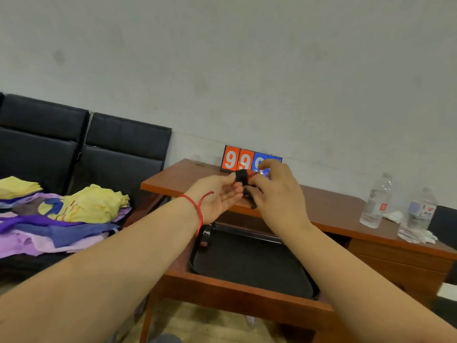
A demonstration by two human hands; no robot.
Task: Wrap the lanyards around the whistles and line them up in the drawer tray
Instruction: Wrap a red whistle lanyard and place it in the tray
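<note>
Seemingly one whistle (241, 176) pinched by left hand (217, 198), right hand (275, 191), two bottles (376, 200)

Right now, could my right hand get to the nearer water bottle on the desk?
Probably not yet: the right hand is busy pinching the black lanyard bundle with the left hand. The desktop toward the bottle looks unobstructed.

both hands pinch a black-wrapped whistle (242, 176) above the drawer.
</note>
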